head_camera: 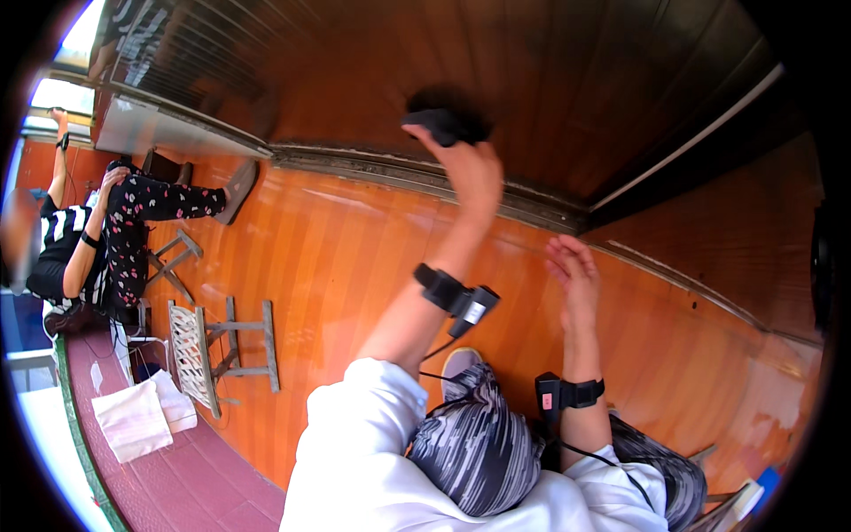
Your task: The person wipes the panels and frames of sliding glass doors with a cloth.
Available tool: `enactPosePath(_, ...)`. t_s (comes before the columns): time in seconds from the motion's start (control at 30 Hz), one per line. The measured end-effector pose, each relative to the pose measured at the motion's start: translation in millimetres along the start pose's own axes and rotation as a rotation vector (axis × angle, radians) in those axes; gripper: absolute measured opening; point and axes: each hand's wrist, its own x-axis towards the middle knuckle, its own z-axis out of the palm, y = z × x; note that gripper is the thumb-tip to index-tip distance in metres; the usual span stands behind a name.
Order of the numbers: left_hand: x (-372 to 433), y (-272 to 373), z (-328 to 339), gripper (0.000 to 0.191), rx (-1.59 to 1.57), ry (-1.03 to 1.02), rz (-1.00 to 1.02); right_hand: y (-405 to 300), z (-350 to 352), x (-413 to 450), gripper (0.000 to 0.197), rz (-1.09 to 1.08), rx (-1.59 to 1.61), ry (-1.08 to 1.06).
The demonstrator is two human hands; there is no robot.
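My left hand (471, 163) is raised at the upper middle, its fingers and thumb around a dark cloth (442, 126). The cloth is against a dark, glossy panel (346, 80), which reflects it. My right hand (575, 266) hangs to the right over the wooden floor, its fingers slightly curled and nothing seen in them. Both wrists wear black straps with small cabled devices.
A metal-edged track (399, 167) runs along the panel's base. Two folding stools, one with a woven seat (189, 356), stand at left near a seated person (73, 246). Folded white cloths (133, 422) lie on a tiled ledge (213, 489).
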Motion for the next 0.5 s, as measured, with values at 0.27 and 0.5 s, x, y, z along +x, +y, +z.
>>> enactPosePath(0.27, -7.4, 41.2, 4.8, 0.087, -0.129, 0.1, 0.044, -13.3, -15.4, 5.3, 0.019, -0.067, -0.024, 0.06)
enactPosePath(0.5, 99.7, -34.8, -34.8, 0.072, -0.546, 0.469, -0.054, 2.8, -28.3, 13.7, 0.021, -0.031, -0.036, 0.078)
